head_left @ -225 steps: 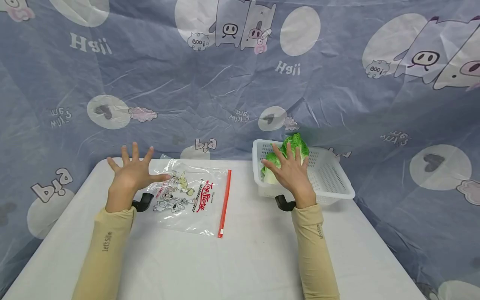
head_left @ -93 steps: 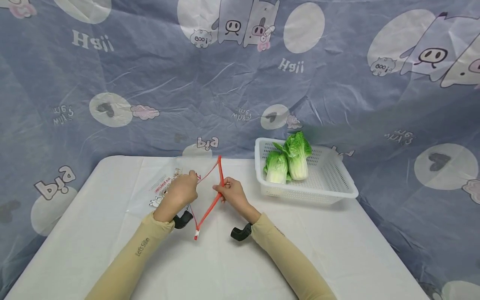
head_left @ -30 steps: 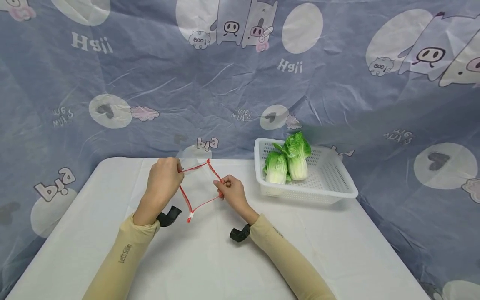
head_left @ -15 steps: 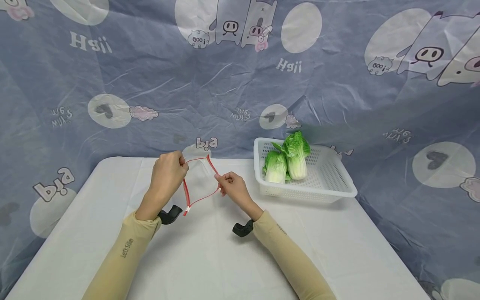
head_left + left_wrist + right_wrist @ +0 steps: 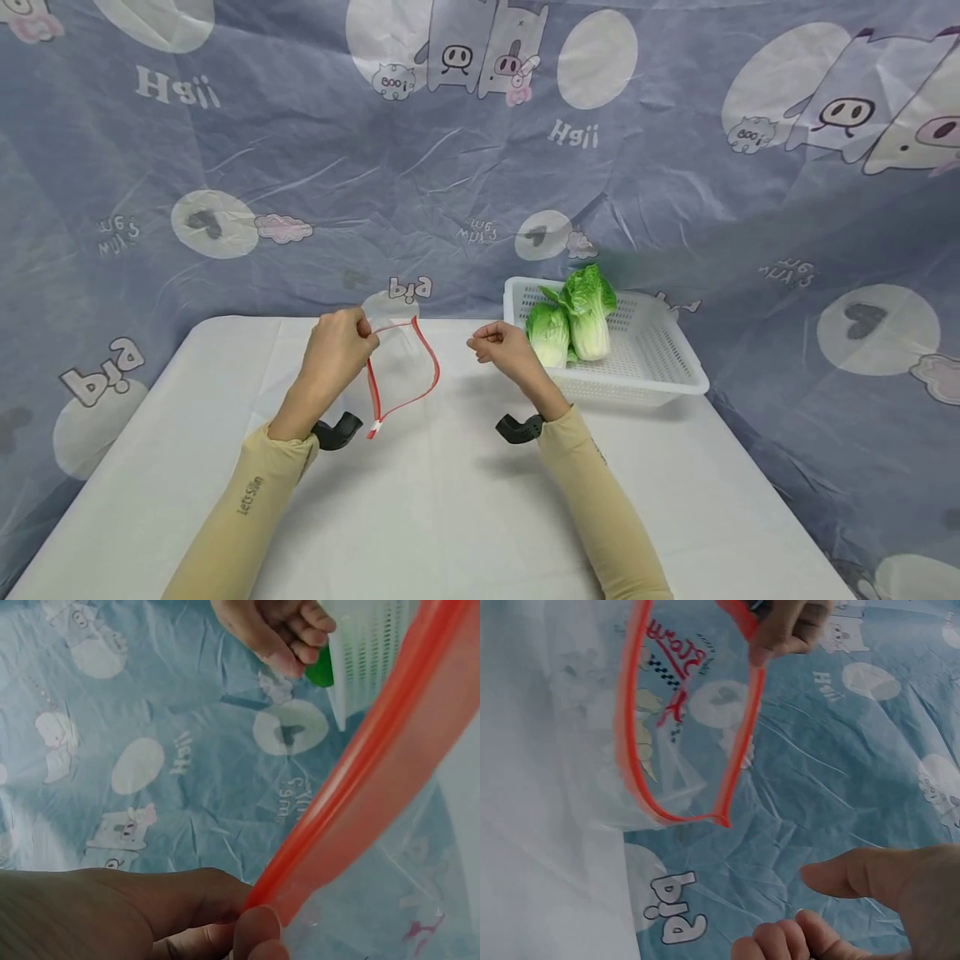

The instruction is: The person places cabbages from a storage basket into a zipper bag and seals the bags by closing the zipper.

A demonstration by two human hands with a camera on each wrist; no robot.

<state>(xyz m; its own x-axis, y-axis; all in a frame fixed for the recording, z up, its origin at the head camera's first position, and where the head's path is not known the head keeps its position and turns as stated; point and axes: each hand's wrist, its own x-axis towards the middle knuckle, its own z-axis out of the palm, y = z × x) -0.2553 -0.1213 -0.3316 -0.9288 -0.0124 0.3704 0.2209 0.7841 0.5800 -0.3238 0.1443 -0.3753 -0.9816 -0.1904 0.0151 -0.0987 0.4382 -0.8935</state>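
A clear zip bag (image 5: 679,735) with a red zip edge and a printed "Story" hangs upright, its mouth spread into a loop. My left hand (image 5: 333,350) pinches the left side of the red rim; thumb and fingertips show on it in the left wrist view. To the right of the bag, my right hand (image 5: 513,350) is in the air holding nothing. Its thumb (image 5: 840,874) stands apart from loosely bent fingers in the right wrist view. Close behind that hand are two green-and-white cabbages, a shorter one (image 5: 548,337) and a taller one (image 5: 591,321), in a white basket (image 5: 686,383).
The perforated basket stands at the back right of the white-covered table (image 5: 420,517), its right part bare inside. A blue patterned cloth (image 5: 420,183) hangs behind the table and down both sides. Black wrist mounts (image 5: 517,429) stick out under both wrists.
The bag lay flat at first; both hands then took its rim and pulled the mouth apart. Within the last half second my right hand let go and moved right toward the basket.
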